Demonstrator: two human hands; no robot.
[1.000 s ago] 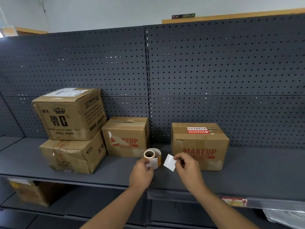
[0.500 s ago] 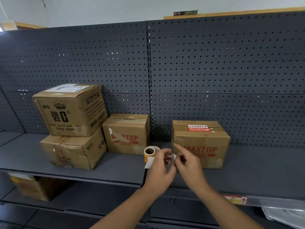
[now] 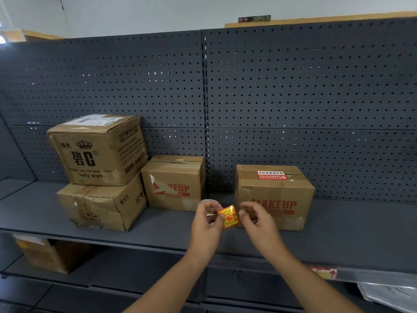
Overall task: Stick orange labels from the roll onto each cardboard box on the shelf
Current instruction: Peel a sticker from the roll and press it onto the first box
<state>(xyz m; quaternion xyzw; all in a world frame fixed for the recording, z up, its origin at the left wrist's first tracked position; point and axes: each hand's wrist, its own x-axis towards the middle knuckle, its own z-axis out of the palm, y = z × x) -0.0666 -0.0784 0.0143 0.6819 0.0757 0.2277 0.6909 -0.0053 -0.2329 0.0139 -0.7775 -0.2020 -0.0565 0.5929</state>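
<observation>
My left hand [image 3: 208,221] grips the label roll [image 3: 208,201], of which only the top rim shows above my fingers. An orange label [image 3: 230,216] stands between my hands, face toward me. My right hand [image 3: 256,219] has curled fingers pinching the label's right edge. Both hands hover over the grey shelf [image 3: 146,224], in front of the right MAKEUP box [image 3: 282,190]. A second MAKEUP box [image 3: 174,177] sits to the left. Further left a baby wipes box [image 3: 97,152] is stacked on a worn box [image 3: 101,204].
A dark pegboard wall [image 3: 293,98] backs the shelf. The right MAKEUP box carries a red-and-white sticker [image 3: 272,175] on top. Another cardboard box [image 3: 42,254] stands on the lower shelf at left, and a plastic bag [image 3: 388,294] lies at the lower right.
The label's white back faced me in my right hand before; now its orange face shows. My hands came together, the left lifting the roll off the shelf.
</observation>
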